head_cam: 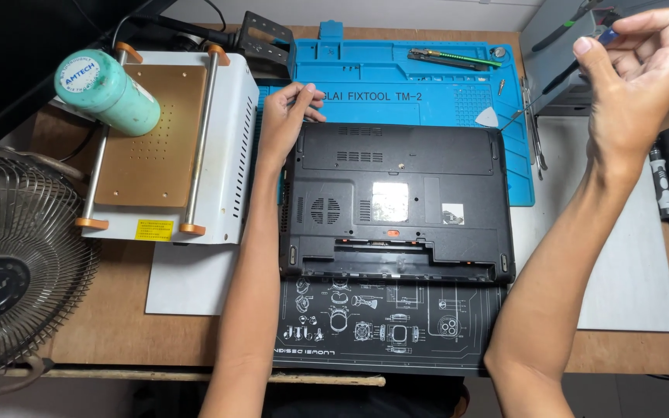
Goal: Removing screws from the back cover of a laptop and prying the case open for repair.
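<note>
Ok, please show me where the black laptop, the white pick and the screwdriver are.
black laptop (396, 205): head view, middle of its underside.
white pick (488, 117): head view, middle of the pick, on the blue mat.
screwdriver (563, 76): head view, dark shaft below the right hand.

One laptop (396, 205), two mats (427, 93), one fan (9, 271), two hands (284, 116).

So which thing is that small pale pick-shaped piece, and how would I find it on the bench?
Start at the big blue work mat behind the upturned black laptop. Follow the mat's right side down to just above the laptop's far right corner: the guitar-pick-shaped opening tool lies there. It is the only flat, whitish, rounded triangle; the neighbouring tools are long and thin, like the dark utility knife farther back.
</note>
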